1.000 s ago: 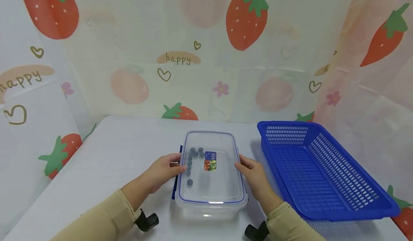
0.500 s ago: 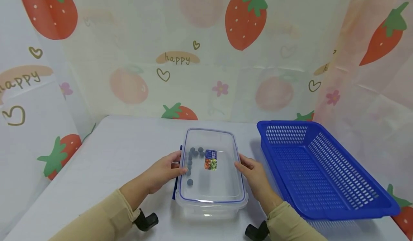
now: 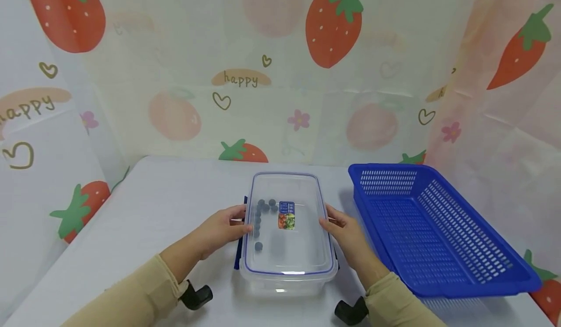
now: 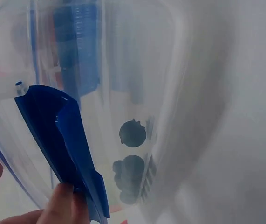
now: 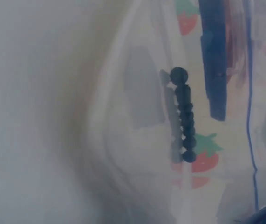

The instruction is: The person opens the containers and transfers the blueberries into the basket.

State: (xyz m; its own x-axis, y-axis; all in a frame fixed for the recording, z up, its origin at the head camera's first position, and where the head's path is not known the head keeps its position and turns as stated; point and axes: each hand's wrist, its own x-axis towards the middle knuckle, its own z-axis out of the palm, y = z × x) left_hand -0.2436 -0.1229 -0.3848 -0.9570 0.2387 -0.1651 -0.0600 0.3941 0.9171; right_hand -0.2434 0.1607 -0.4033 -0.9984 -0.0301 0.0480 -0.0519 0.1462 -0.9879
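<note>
A clear plastic food container (image 3: 285, 286) with a blue-rimmed transparent lid (image 3: 302, 249) stands in the middle of the table. Several blueberries (image 3: 258, 246) lie inside, mostly along the left. My left hand (image 3: 219, 232) holds the lid's left edge, thumb on top and fingers beneath; in the left wrist view its fingertips (image 4: 60, 203) touch the blue side latch (image 4: 70, 144), which hangs unfastened. On the opposite edge my right hand (image 3: 348, 237) grips the lid with its thumb on top. The right wrist view shows blueberries (image 5: 187, 121) through the wall, but not the hand.
To the right of the container stands a large blue plastic basket (image 3: 420, 239) with perforated walls, close to my right forearm. White cloth covers the table (image 3: 184, 186). Strawberry-printed sheets (image 3: 333, 30) hang behind and at both sides.
The lid's far edge and its sticker have risen slightly in the head view, while the blueberries stay nearly in place. Both hands keep their hold at the sides.
</note>
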